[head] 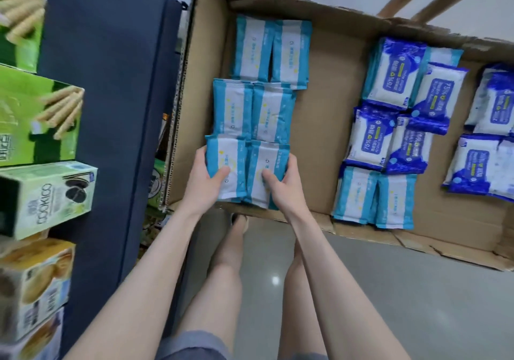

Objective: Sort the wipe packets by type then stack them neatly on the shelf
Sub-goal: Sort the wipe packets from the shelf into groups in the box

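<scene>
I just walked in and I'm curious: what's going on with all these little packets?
A person is sorting wipe packets in a shallow cardboard box. The left hand and right hand each grip a stack of light teal packets at the box's near left corner, lined up with two more teal pairs behind. Dark blue packets sit grouped on the right, with one teal pair in front of them.

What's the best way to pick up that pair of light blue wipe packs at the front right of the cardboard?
Come from the near edge and clamp the light blue pair by its outer long sides, one hand per side. The packs lie flat side by side, dark blue packs crowd their far ends, and bare cardboard flanks them.
</scene>
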`<state>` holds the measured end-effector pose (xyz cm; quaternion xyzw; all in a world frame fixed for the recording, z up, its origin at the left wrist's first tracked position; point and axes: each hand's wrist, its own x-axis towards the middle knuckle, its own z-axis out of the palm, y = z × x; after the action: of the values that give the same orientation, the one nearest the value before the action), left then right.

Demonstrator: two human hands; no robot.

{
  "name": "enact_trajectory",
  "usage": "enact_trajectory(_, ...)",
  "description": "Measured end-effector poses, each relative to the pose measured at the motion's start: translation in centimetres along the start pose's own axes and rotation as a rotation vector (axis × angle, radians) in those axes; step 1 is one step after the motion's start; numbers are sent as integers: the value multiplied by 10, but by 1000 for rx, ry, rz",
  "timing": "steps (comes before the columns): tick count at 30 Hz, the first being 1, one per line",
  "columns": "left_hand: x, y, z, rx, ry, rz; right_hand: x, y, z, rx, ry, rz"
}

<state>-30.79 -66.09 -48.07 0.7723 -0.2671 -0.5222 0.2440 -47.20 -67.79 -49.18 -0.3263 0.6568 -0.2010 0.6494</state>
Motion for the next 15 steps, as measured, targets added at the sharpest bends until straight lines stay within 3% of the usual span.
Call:
enact_trajectory(4, 25, -10, -8, 104, -70, 41, 7, 10, 24, -111, 105, -33)
enact_trajectory(9, 37, -33, -5, 381, -42, 67, 11, 20, 32, -521, 264, -26)
enact_trajectory(15, 34, -37, -3, 360, -110, -48, 14, 19, 31, -610, 160, -48)
